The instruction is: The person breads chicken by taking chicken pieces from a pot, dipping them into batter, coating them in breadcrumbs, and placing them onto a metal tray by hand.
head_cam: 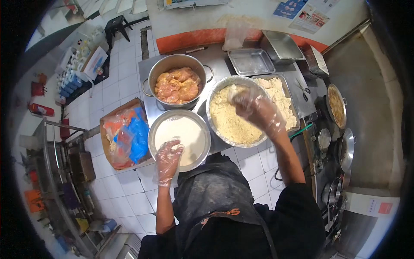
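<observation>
Both my hands wear clear plastic gloves. My left hand [168, 158] is over the near left part of a metal bowl of whitish liquid [181, 132], fingers apart and nothing seen in them. Above a large metal bowl of pale yellow breading [226, 126], my right hand [257, 110] is blurred, its fingers bent; whether it holds a piece is unclear. A metal pot [149, 82] of raw marinated chicken pieces [178, 85] stands behind the liquid. Right of the breading, partly behind my right hand, is a metal tray of coated pieces [286, 97].
A cardboard box with plastic bags [129, 139] is at the table's left. An empty metal tray [251, 62] and a deep steel container [283, 47] are at the back. Scissors [303, 90] lie on the right, near a pan of frying food [336, 105] and a wok [347, 149].
</observation>
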A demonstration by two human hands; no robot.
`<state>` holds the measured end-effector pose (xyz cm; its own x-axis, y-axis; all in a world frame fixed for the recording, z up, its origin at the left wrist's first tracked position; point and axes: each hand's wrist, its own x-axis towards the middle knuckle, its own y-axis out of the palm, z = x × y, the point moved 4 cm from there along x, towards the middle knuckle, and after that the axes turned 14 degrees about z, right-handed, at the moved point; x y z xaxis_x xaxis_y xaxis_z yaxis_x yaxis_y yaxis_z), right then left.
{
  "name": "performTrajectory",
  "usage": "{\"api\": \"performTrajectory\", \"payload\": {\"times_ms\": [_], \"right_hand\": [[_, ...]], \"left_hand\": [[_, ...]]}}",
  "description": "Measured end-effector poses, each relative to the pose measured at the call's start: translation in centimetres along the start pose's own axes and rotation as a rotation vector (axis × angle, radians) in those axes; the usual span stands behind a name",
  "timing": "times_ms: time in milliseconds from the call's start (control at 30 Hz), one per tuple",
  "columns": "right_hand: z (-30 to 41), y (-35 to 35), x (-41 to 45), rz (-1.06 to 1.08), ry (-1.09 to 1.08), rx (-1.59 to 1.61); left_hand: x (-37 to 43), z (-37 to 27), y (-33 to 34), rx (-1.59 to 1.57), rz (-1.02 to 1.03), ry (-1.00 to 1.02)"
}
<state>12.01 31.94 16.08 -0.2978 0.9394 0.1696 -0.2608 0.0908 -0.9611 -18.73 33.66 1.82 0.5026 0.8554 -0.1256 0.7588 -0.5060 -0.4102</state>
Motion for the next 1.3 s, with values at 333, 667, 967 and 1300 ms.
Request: {"api": "performTrajectory", "payload": {"times_ms": [333, 667, 967, 1300], "right_hand": [[-11.7, 6.0, -11.0, 0.554, 0.788, 0.601], [-27.6, 23.4, -13.9, 0.408, 0.804, 0.346], [-20.7, 14.4, -9.7, 0.84, 0.364, 0.013], [-19.8, 16.4, -13.6, 0.391, 0.464, 1.06]], "left_hand": [[10.6, -5.3, 13.1, 0.049, 0.24, 0.085], [21.7, -2.4, 25.7, 0.462, 0.207, -0.285], [20.2, -1.8, 21.7, 0.283, 0.284, -0.145], [16.1, 0.1, 21.1, 0.181, 0.374, -0.005]]}}
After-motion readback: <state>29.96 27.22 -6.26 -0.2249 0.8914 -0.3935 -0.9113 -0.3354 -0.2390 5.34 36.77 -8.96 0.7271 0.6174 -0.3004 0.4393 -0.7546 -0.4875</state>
